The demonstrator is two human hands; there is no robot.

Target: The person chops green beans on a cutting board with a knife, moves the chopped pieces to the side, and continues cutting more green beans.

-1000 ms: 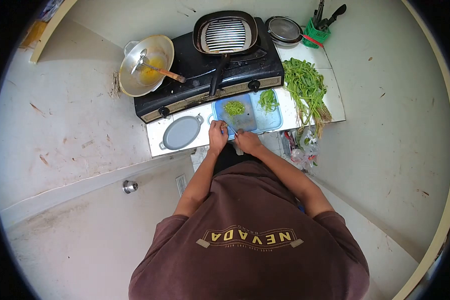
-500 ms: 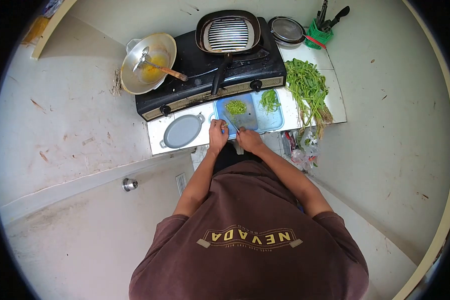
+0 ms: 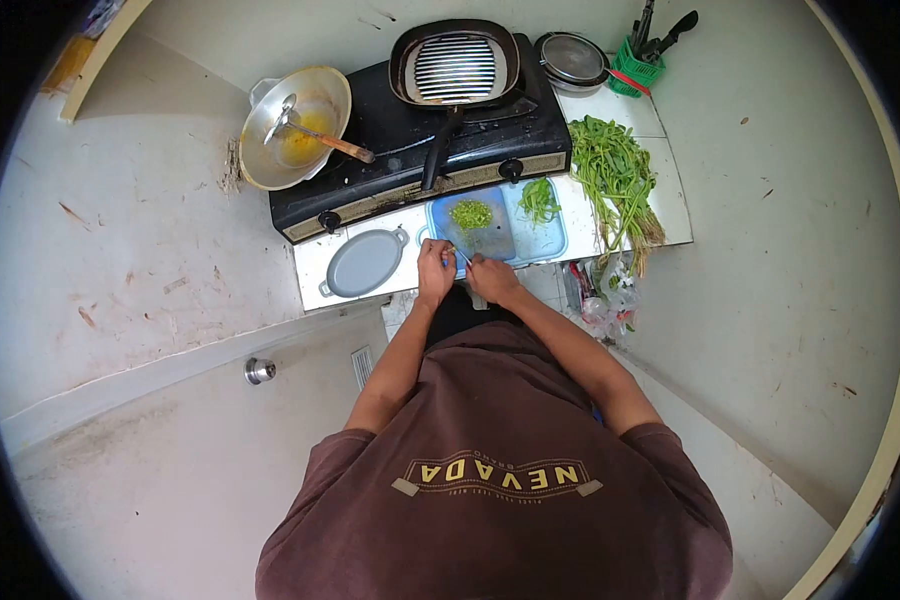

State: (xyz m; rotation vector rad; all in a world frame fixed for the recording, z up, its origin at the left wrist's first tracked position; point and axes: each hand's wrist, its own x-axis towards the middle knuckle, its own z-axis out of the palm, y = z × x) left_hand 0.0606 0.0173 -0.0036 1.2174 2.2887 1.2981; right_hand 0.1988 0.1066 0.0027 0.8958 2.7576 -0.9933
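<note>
Hardly anything has shifted in the last half second: both hands keep their place at the lower edge of the board, the right one drawn a touch closer to the left.

Upper left of centre, a dented silver wok [image 3: 295, 125] with yellow liquid and a wooden-handled ladle sits on the black two-burner stove [image 3: 400, 150]. Below it a grey oval dish [image 3: 363, 264] lies on the white desk [image 3: 315, 270].

Just right of that dish is the left hand [image 3: 435, 268], fingers curled shut and knuckles up, the forearm running straight down to the brown sleeve. It touches the near rim of the blue plastic chopping board [image 3: 540, 240], which lies flat at the centre of the frame against the stove front. Between the hands runs a thin pale sliver, stem or blade, too small to tell which. The right hand [image 3: 492, 278] is likewise closed, its wrist bent in toward the left one.

On the board's far side sits a small heap of chopped green stems [image 3: 470, 213], with a loose tuft of green leaves [image 3: 538, 200] to its right. Such stems look light, soft and bendy, and probably damp and slippery. Pinching them bunched together, close to the cut end, would keep them from rolling.

At right, a long bundle of green stalks [image 3: 615, 175] lies on the desk.
</note>
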